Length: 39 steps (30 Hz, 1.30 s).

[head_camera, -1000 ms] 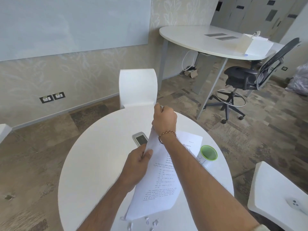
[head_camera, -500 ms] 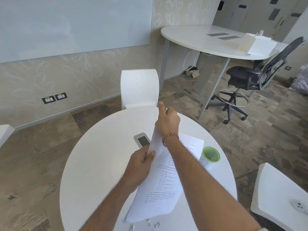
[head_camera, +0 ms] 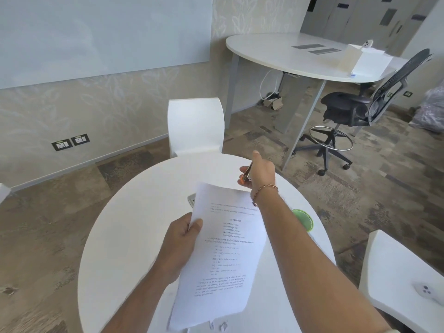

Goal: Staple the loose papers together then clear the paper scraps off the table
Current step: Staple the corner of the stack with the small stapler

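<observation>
Your left hand [head_camera: 179,246] pinches the papers [head_camera: 222,255] above the table's [head_camera: 125,236] near side while your right hand [head_camera: 258,174], closed round the stapler [head_camera: 247,171], hovers beyond their far edge: square the corner before you bite down.

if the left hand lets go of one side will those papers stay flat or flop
Probably flop. The papers are thin sheets pinched only at their left edge by the left hand, and the lower end already curves down toward the table. They look light, so one hand likely holds them easily. The right hand, holding the stapler, gives them no support.
</observation>
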### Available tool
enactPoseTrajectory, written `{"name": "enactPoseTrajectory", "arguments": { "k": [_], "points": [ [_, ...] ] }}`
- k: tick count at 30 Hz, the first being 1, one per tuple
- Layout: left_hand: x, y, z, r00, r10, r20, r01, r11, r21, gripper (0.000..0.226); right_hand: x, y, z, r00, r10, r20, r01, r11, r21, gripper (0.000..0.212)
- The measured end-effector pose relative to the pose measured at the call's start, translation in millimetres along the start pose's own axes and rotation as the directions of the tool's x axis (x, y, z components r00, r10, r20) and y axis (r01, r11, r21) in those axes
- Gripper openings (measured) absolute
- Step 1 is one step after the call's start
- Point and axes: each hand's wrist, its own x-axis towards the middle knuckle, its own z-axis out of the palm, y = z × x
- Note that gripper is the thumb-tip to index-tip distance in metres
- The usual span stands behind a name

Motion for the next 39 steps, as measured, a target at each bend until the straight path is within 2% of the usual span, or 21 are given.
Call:
{"name": "enactPoseTrajectory", "arguments": {
  "k": [4, 14, 19, 24, 27, 28, 31, 34, 37, 39],
  "points": [
    [10, -5, -19, 0.993, -0.002, -0.119, -0.001, 1.000, -0.019, 0.025, 20, 13, -27, 0.998, 0.042, -0.044, -0.039, 0.997, 0.071, 0.018],
    [55, -5, -33, 0.923, 0.037, -0.383, -0.057, 0.998, -0.042, 0.022, 58, 76, -60, 0.976, 0.216, -0.039, -0.211, 0.972, 0.101, 0.024],
    [73, -4, -24, 0.888, 0.069, -0.454, -0.094, 0.995, -0.032, 0.020, 77, 112, -75, 0.983, 0.168, -0.080, -0.167, 0.986, 0.020, 0.018],
    [84, -6, -11, 0.874, 0.056, -0.483, -0.097, 0.993, -0.060, 0.022, 111, 156, -93, 0.987, 0.153, -0.046, -0.157, 0.985, -0.078, 0.024],
    [91, -9, -4, 0.868, 0.045, -0.494, -0.089, 0.994, -0.067, 0.021, 127, 173, -98, 0.993, 0.114, -0.001, -0.111, 0.961, -0.252, 0.030],
    [94, -11, -1, 0.865, 0.045, -0.499, -0.089, 0.994, -0.065, 0.020, 131, 177, -99, 0.997, 0.075, 0.014, -0.065, 0.928, -0.367, 0.035],
    [102, -12, 8, 0.858, 0.034, -0.512, -0.090, 0.992, -0.085, 0.020, 144, 190, -103, 0.998, -0.049, 0.037, 0.061, 0.707, -0.705, 0.038],
    [108, -13, 16, 0.860, 0.035, -0.509, -0.102, 0.989, -0.103, 0.020, 160, 196, -105, 0.993, -0.115, 0.027, 0.088, 0.564, -0.821, 0.035],
    [114, -16, 22, 0.861, 0.042, -0.508, -0.107, 0.989, -0.100, 0.021, 171, 195, -106, 0.983, -0.121, 0.135, 0.162, 0.256, -0.953, 0.033],
    [118, -20, 26, 0.865, 0.056, -0.499, -0.111, 0.991, -0.081, 0.021, 177, 199, -108, 0.973, -0.142, 0.183, 0.196, 0.086, -0.977, 0.030]
  ]
}}
